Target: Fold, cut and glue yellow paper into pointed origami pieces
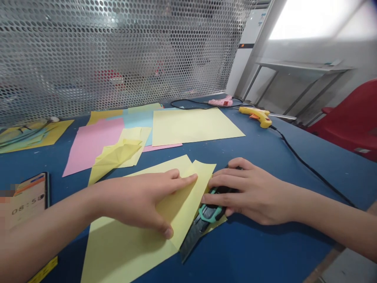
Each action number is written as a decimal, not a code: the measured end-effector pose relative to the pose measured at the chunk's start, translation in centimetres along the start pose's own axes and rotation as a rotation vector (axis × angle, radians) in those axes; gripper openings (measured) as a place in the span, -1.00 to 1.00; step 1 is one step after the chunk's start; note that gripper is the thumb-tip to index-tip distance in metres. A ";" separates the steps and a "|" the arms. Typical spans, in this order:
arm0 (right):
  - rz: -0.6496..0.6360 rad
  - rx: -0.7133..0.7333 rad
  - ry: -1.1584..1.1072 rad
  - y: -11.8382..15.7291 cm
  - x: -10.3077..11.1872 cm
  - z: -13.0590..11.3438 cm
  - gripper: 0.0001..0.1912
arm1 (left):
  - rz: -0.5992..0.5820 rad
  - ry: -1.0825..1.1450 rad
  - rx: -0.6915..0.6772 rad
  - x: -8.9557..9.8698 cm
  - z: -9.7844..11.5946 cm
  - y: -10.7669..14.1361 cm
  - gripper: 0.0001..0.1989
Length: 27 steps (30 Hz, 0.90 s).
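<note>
A yellow paper sheet (118,245) lies on the blue table, with a folded yellow piece (196,188) on its right part. My left hand (150,196) presses down on the papers, its thumb and index finger spread apart. Beside the folded piece's right edge, my right hand (247,190) is wrapped round a black and green utility knife (207,214). The knife's wide dark blade points down and to the left, along the paper's edge. A small yellow paper corner shows beneath the knife.
Pink sheets (97,143), a pleated yellow paper (118,155) and a large pale yellow sheet (194,125) lie farther back. A phone (32,198) is at left. Behind stand a pink glue gun (220,101), a yellow glue gun (257,116) with its cable, and a perforated metal screen (118,51).
</note>
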State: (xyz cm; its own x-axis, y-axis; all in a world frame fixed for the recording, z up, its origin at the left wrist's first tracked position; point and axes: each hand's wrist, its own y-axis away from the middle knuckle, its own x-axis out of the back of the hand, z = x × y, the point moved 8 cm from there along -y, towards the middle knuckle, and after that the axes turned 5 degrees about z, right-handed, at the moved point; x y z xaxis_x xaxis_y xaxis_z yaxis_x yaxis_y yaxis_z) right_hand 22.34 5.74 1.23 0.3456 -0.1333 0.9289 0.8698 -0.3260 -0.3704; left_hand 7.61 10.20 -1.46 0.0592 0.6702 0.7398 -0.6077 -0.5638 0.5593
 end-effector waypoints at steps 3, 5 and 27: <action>0.040 0.018 -0.023 0.8 0.6 0.9 -0.67 | 0.030 0.006 -0.018 0.0 0.1 0.1 0.04; 0.102 -0.027 -0.002 1.2 1.8 2.6 -0.66 | 0.065 0.007 -0.037 0.0 0.4 0.3 0.06; -0.109 -0.383 -0.340 -2.2 -1.6 7.9 -0.37 | 0.058 0.034 0.003 0.3 1.0 0.5 0.09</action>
State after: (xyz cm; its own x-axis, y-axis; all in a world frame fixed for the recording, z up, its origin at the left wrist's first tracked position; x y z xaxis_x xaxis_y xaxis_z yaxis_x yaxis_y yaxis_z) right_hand 22.63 14.09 0.55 0.4104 0.2107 0.8872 0.7378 -0.6485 -0.1872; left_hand 8.08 9.61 -0.58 -0.0027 0.6523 0.7580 -0.6069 -0.6035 0.5171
